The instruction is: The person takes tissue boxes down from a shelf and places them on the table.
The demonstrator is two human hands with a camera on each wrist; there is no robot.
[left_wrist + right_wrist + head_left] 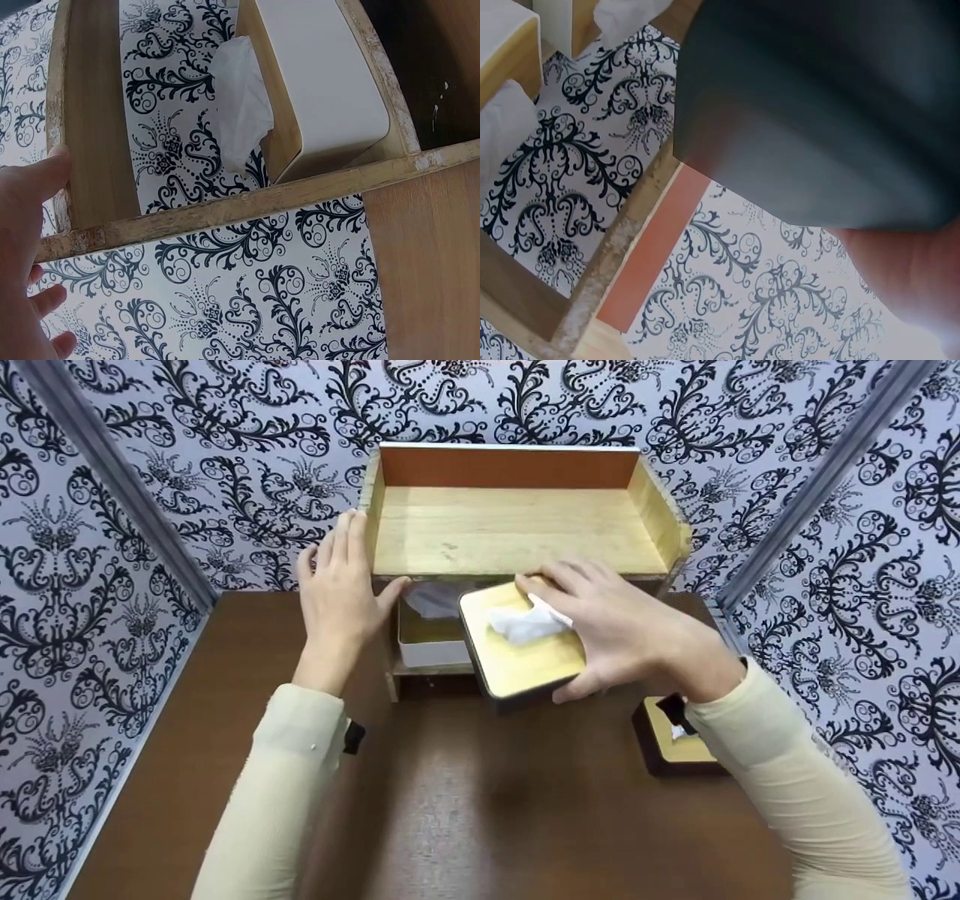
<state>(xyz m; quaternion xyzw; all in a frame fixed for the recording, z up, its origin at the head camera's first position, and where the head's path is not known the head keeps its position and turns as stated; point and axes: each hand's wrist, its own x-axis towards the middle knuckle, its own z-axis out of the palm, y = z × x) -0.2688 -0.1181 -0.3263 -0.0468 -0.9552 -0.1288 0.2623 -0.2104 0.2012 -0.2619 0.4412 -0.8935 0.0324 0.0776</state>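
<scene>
In the head view, my right hand [611, 622] grips a dark-sided tissue box [517, 664] with a pale wooden lid and a white tissue sticking out. It is tilted in the air before the wooden shelf unit [510, 529], over part of its lower compartment. In the right wrist view, the box's dark side [810, 135] fills much of the picture. My left hand [341, 581] rests against the shelf's left side, thumb at the front edge of the upper board. A white tissue box [326, 82] with a tissue out sits inside the lower compartment.
A second dark tissue box [679, 742] with a wooden lid stands on the brown table [450, 817] at the right, partly behind my right sleeve. Patterned wall panels [862, 607] enclose the back and sides. Two white boxes [551, 22] show in the right wrist view.
</scene>
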